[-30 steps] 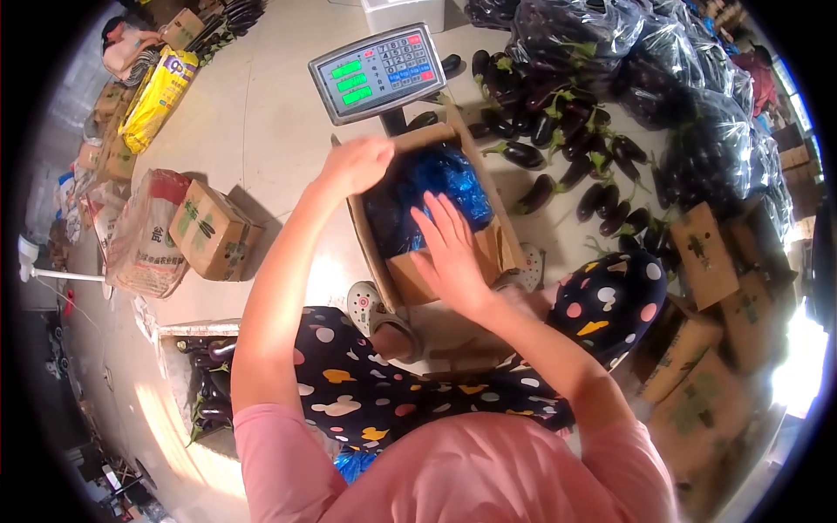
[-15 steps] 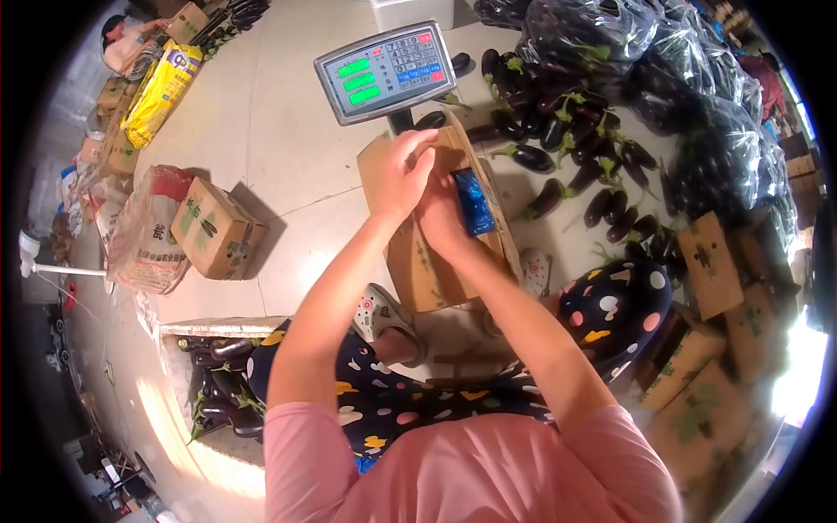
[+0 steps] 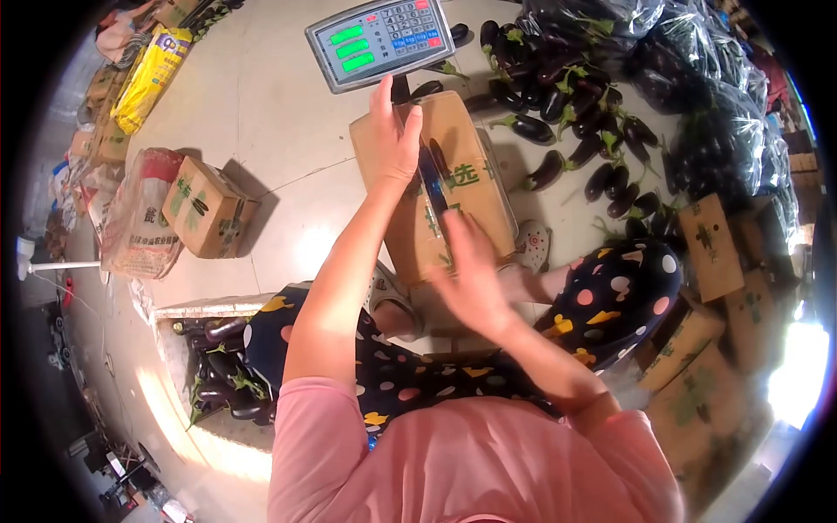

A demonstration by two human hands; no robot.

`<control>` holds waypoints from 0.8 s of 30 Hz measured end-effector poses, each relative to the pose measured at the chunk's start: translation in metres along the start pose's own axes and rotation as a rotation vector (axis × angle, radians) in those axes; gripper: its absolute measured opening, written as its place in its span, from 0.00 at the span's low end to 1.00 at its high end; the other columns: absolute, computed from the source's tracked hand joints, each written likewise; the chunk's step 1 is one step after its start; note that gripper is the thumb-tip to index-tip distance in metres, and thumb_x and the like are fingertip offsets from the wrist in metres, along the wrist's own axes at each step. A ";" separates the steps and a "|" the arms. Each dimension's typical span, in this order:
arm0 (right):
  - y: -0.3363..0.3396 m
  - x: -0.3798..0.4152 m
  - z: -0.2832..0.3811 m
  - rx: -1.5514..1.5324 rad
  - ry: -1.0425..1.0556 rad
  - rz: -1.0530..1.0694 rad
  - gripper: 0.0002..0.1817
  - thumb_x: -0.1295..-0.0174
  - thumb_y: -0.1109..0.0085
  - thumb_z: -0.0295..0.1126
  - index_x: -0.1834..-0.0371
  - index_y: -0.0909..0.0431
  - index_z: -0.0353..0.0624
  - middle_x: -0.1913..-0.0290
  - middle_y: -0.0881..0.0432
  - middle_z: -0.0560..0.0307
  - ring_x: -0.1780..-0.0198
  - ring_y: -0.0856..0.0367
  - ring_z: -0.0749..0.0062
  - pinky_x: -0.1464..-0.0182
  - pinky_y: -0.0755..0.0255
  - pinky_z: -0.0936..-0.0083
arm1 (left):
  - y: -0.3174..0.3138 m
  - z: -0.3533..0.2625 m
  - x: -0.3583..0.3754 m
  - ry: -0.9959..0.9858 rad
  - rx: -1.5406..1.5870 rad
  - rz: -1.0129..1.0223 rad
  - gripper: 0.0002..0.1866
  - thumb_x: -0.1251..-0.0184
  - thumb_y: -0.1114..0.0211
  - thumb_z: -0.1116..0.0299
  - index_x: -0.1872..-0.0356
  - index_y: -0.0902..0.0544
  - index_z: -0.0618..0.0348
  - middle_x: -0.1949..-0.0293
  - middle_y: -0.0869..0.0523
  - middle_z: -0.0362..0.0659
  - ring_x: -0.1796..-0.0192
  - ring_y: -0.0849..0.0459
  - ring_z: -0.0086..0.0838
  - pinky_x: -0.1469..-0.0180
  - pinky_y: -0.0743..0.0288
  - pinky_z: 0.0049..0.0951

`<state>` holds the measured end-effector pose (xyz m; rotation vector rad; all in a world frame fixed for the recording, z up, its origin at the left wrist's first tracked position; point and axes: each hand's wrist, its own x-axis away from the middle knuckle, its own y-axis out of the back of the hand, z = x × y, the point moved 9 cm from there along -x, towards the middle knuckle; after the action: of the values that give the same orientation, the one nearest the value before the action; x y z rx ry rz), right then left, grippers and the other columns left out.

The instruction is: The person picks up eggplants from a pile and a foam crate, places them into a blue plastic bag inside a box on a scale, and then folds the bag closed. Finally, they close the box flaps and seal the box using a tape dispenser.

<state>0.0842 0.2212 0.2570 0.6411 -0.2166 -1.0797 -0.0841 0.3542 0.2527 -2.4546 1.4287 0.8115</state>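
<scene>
Your left hand point(image 3: 397, 144) and right hand point(image 3: 472, 277) are apart, fingers extended, over the cardboard box point(image 3: 478, 205), the left by its left flap point(image 3: 370, 148), the right, blurred, by its near end; I can't tell whether they touch. It sits between your shoes point(image 3: 534, 246), blue plastic point(image 3: 432, 181) between its flaps, scale display point(image 3: 381, 42) just beyond

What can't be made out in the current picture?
In the head view:
Contents of the carton: its flaps hide all but a blue strip.
Digits on the green readouts: too small.
Right hand: blurred, so contact with the carton is unclear.
Clear plastic bag: cut off by the top edge.
</scene>
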 end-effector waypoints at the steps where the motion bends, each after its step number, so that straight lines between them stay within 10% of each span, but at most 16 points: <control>1: -0.017 0.002 0.009 0.143 0.028 0.028 0.42 0.47 0.36 0.38 0.32 0.47 0.36 0.32 0.46 0.37 0.32 0.49 0.39 0.34 0.52 0.49 | 0.004 -0.005 -0.001 -0.084 -0.088 -0.042 0.30 0.41 0.42 0.66 0.35 0.37 0.58 0.40 0.32 0.52 0.36 0.36 0.46 0.32 0.47 0.41; 7: -0.045 0.003 0.012 0.431 0.067 0.020 0.48 0.57 0.30 0.47 0.33 0.42 0.41 0.29 0.53 0.40 0.29 0.58 0.37 0.36 0.56 0.39 | -0.090 -0.026 0.046 -0.608 -0.580 0.845 0.20 0.40 0.45 0.59 0.45 0.23 0.47 0.38 0.28 0.43 0.31 0.40 0.37 0.29 0.52 0.43; 11: -0.050 0.000 0.023 0.520 0.166 0.065 0.44 0.59 0.30 0.49 0.37 0.35 0.45 0.30 0.49 0.47 0.29 0.57 0.39 0.37 0.57 0.37 | -0.111 -0.003 0.050 -0.457 -0.675 1.134 0.20 0.34 0.52 0.52 0.49 0.21 0.49 0.41 0.26 0.40 0.31 0.39 0.32 0.28 0.56 0.42; 18: -0.049 -0.015 0.016 0.747 0.311 0.220 0.35 0.54 0.37 0.47 0.40 0.31 0.46 0.33 0.39 0.52 0.28 0.56 0.41 0.32 0.62 0.41 | -0.107 0.004 0.036 -0.401 -0.767 1.163 0.19 0.30 0.56 0.54 0.49 0.22 0.50 0.44 0.24 0.39 0.35 0.34 0.28 0.29 0.55 0.42; 24: 0.035 -0.026 -0.042 0.852 0.519 0.297 0.30 0.49 0.41 0.37 0.40 0.32 0.44 0.33 0.36 0.55 0.30 0.45 0.49 0.28 0.56 0.56 | -0.066 0.044 -0.004 -0.211 -0.832 0.776 0.18 0.30 0.54 0.57 0.48 0.24 0.54 0.49 0.21 0.42 0.42 0.28 0.35 0.38 0.41 0.39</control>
<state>0.1176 0.2705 0.2477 1.5711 -0.3063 -0.4678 -0.0459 0.4096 0.2106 -2.0655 2.3174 2.1031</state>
